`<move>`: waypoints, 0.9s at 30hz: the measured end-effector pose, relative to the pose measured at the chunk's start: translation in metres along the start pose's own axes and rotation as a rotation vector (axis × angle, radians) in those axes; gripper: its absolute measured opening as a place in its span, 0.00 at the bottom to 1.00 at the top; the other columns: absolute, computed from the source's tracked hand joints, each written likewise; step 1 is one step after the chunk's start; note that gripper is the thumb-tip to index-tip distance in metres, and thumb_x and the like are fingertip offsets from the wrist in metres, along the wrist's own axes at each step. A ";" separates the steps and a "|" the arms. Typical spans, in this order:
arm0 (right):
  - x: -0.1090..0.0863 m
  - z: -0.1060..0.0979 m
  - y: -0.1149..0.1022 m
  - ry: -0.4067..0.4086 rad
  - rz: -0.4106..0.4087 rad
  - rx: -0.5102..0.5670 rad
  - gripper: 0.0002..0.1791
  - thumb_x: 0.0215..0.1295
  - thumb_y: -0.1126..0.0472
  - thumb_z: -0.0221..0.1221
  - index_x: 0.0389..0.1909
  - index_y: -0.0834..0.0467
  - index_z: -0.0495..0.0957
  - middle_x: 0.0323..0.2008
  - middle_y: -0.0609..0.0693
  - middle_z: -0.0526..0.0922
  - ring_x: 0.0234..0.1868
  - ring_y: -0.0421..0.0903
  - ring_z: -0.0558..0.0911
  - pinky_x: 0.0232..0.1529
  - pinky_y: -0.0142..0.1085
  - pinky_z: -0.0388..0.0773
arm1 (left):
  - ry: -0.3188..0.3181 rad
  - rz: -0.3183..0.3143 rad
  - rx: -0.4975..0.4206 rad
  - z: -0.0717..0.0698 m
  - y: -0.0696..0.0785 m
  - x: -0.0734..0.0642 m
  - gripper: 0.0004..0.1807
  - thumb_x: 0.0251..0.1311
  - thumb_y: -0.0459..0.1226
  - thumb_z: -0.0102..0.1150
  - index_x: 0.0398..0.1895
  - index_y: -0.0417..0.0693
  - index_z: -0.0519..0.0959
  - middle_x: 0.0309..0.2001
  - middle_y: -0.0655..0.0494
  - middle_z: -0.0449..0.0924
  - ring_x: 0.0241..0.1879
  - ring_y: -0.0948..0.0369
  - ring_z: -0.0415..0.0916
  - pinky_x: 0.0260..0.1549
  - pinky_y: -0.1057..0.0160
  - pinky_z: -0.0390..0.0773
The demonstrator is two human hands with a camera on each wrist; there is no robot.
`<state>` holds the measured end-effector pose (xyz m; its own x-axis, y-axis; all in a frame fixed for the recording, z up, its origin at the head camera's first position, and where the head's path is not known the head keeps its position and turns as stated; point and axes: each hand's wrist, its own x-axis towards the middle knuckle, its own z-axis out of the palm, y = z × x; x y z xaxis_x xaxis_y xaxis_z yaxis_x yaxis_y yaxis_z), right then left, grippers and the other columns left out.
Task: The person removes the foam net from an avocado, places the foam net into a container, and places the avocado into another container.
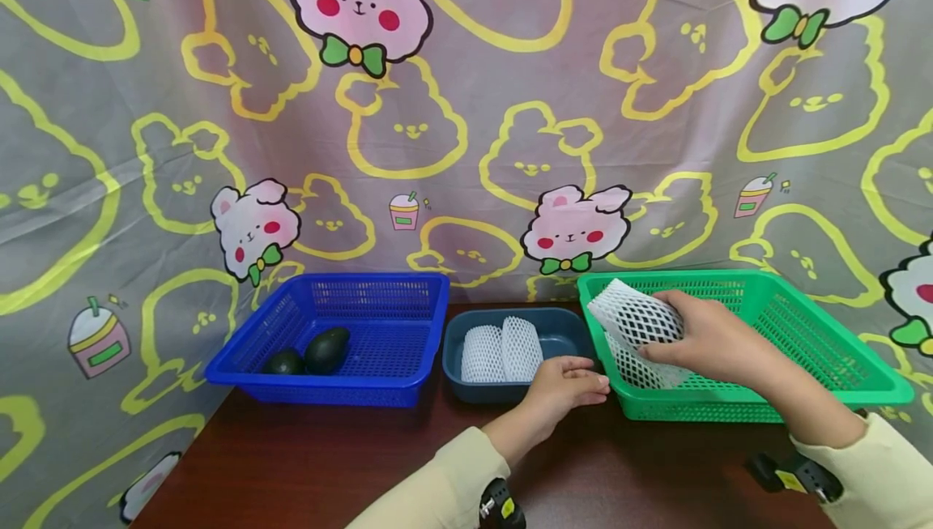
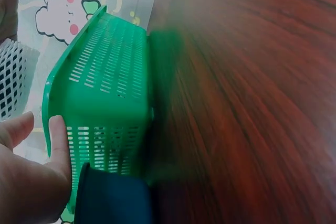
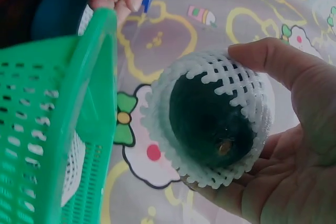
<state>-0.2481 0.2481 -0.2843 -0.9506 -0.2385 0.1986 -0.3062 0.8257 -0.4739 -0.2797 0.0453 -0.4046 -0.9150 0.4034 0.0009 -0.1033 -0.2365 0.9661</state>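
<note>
My right hand (image 1: pixel 703 334) grips an avocado (image 3: pixel 210 121) in a white foam net sleeve (image 1: pixel 630 310), above the left part of the green basket (image 1: pixel 867 379). In the right wrist view the avocado's dark stem end shows through the sleeve's open end. Below it, more white foam netting (image 1: pixel 641 371) lies in the basket, partly hidden. My left hand (image 1: pixel 557 391) is at the basket's front left corner, index finger extended against the rim in the left wrist view; it holds nothing. Two white foam net sleeves (image 1: pixel 483 355) lie in the dark blue-grey tub (image 1: pixel 568 343); their contents are hidden.
To the left stands a blue basket (image 1: pixel 321 390) with two bare avocados (image 1: pixel 326 351) in its front left corner. All three containers line up on a dark red-brown wooden table (image 1: pixel 306 456). A patterned cloth (image 1: pixel 466 148) hangs right behind them.
</note>
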 end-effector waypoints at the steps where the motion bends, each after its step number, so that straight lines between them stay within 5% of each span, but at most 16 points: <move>1: -0.001 0.002 -0.002 0.003 -0.007 0.010 0.45 0.49 0.48 0.73 0.60 0.71 0.66 0.42 0.61 0.79 0.35 0.50 0.79 0.29 0.42 0.80 | 0.000 -0.002 -0.002 -0.002 0.000 -0.001 0.20 0.60 0.25 0.60 0.55 0.24 0.71 0.37 0.43 0.83 0.39 0.49 0.83 0.41 0.55 0.81; 13: -0.008 0.026 -0.019 0.005 -0.090 0.087 0.44 0.47 0.51 0.74 0.61 0.66 0.67 0.45 0.58 0.79 0.37 0.49 0.78 0.32 0.41 0.81 | -0.017 0.075 0.042 -0.035 0.013 -0.023 0.19 0.60 0.24 0.59 0.54 0.24 0.72 0.38 0.44 0.81 0.38 0.53 0.83 0.41 0.55 0.81; 21: -0.009 0.048 -0.024 -0.009 -0.169 0.111 0.42 0.46 0.51 0.74 0.61 0.63 0.68 0.46 0.53 0.79 0.39 0.46 0.78 0.35 0.38 0.80 | 0.001 0.160 0.186 -0.064 0.020 -0.041 0.20 0.58 0.25 0.62 0.53 0.24 0.73 0.39 0.44 0.81 0.37 0.58 0.82 0.39 0.58 0.82; 27: -0.009 0.064 -0.029 -0.053 -0.196 0.133 0.42 0.46 0.51 0.75 0.61 0.62 0.68 0.48 0.50 0.78 0.41 0.43 0.77 0.39 0.37 0.79 | -0.006 0.252 0.383 -0.085 0.020 -0.054 0.18 0.57 0.28 0.64 0.49 0.26 0.76 0.39 0.40 0.81 0.35 0.63 0.81 0.36 0.68 0.80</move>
<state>-0.2339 0.1936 -0.3277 -0.8724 -0.4175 0.2542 -0.4862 0.6868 -0.5403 -0.2655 -0.0567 -0.4070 -0.8906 0.3807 0.2488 0.2753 0.0158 0.9612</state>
